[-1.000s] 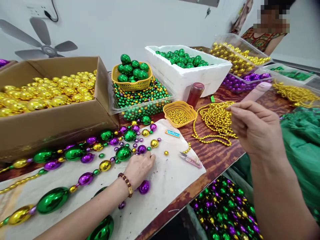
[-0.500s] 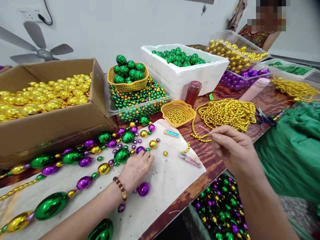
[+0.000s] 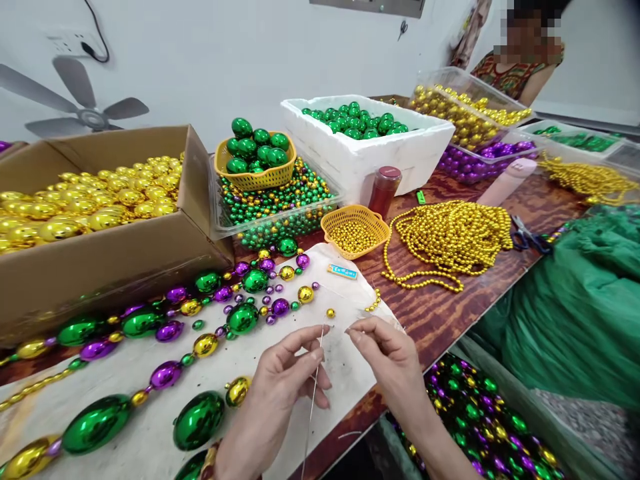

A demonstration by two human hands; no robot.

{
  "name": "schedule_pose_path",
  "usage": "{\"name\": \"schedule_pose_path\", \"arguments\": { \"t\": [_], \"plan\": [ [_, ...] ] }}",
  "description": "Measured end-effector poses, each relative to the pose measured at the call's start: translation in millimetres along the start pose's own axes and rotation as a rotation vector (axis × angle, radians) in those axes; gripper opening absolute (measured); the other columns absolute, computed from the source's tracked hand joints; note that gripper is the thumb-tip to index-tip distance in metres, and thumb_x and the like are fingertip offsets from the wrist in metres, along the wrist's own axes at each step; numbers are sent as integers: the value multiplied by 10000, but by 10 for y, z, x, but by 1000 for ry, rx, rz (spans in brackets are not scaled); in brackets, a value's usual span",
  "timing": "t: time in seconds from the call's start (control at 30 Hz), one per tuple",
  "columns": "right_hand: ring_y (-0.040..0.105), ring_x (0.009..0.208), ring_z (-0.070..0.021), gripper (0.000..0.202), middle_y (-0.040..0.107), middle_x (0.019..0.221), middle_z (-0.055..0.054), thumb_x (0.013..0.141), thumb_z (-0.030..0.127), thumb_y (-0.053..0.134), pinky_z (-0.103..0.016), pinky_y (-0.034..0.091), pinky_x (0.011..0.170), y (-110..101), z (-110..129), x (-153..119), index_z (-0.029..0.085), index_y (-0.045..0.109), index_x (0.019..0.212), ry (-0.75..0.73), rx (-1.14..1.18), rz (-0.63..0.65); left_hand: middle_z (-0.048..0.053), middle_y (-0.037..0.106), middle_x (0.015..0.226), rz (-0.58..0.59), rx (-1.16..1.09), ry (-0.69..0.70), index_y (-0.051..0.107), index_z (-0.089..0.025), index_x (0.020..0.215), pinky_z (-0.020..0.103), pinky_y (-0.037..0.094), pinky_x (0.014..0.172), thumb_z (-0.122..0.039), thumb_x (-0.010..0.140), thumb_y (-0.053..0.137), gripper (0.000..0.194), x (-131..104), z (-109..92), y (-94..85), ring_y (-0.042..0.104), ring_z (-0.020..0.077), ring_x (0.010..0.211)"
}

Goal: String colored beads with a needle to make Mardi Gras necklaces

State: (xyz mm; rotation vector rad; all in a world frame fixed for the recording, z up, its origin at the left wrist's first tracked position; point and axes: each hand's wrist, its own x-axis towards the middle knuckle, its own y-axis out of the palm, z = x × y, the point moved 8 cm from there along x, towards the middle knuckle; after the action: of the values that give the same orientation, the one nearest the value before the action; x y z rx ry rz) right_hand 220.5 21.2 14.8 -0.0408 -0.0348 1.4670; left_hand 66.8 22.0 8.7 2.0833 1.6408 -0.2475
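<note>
My left hand [image 3: 293, 373] pinches a thin pale thread [image 3: 313, 393] between thumb and fingers; the thread hangs below the hand, and a short end stands above it. Close beside it, my right hand [image 3: 387, 353] has thumb and forefinger pressed together; what they hold, if anything, is too fine to make out. It covers most of a pair of thread snips. A loose gold bead [image 3: 331, 313] lies just beyond the hands on the white cloth [image 3: 340, 393]. To the left lie strung green, purple and gold beads, with a large green bead [image 3: 199, 420] nearest my left wrist.
A cardboard box [image 3: 115, 267] of gold beads stands left. Behind are a yellow basket [image 3: 327, 233] of small gold beads, a foam box [image 3: 345, 160] of green ones and a red-brown bottle [image 3: 384, 190]. Gold bead strands [image 3: 450, 233] and scissors [image 3: 525, 233] lie right. Another person sits far right.
My left hand has left the beads on the cloth and moved right, taking the thread. My right hand has come down and left, from beside the gold strands to beside my left hand.
</note>
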Motion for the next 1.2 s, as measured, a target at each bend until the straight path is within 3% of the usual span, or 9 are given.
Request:
{"name": "schedule_pose_path", "arguments": {
  "t": [0.17, 0.33, 0.43, 0.57, 0.83, 1.2],
  "plan": [
    [396, 591, -109, 189, 433, 628, 44, 937, 289, 533, -243, 318, 560, 133, 66, -109, 189, 627, 807, -30, -76, 81, 7, 562, 736, -39, -115, -9, 621, -182, 1189, 205, 462, 414, -331, 811, 687, 412, -111, 164, -46, 521, 107, 571],
    [538, 757, -138, 154, 545, 809, -6, 924, 185, 519, -239, 412, 631, 250, 211, -185, 192, 600, 793, -165, -112, 98, -24, 522, 680, -40, -173, 7, 615, -227, 1204, 133, 323, 344, -314, 826, 676, 392, -159, 231, -92, 416, 58, 480],
    [567, 812, -147, 132, 549, 889, -28, 906, 151, 519, -228, 449, 624, 292, 226, -239, 194, 608, 819, -182, -118, 73, -24, 514, 722, -48, -199, -13, 622, -248, 1189, 118, 263, 342, -321, 807, 700, 397, -178, 275, -116, 397, 41, 482],
    [600, 971, -169, 130, 576, 1070, -65, 895, 134, 527, -234, 502, 736, 309, 226, -291, 194, 636, 857, -193, -130, 34, -9, 540, 839, -93, -207, -54, 645, -258, 1132, 115, 211, 362, -323, 779, 731, 369, -219, 333, -166, 417, 18, 501],
    [643, 897, -143, 150, 642, 1062, -43, 875, 100, 533, -217, 503, 719, 386, 261, -308, 196, 610, 791, -194, -139, 44, -44, 466, 597, -81, -181, -28, 623, -237, 1176, 138, 195, 376, -338, 826, 680, 369, -259, 392, -210, 324, 45, 464],
    [635, 934, -161, 145, 632, 1070, -55, 877, 109, 533, -232, 515, 732, 442, 232, -316, 194, 633, 816, -155, -139, 69, -42, 469, 555, -166, -104, 66, 677, -193, 1074, 155, 227, 379, -372, 777, 711, 349, -266, 285, -237, 357, 55, 441]
  ]
}}
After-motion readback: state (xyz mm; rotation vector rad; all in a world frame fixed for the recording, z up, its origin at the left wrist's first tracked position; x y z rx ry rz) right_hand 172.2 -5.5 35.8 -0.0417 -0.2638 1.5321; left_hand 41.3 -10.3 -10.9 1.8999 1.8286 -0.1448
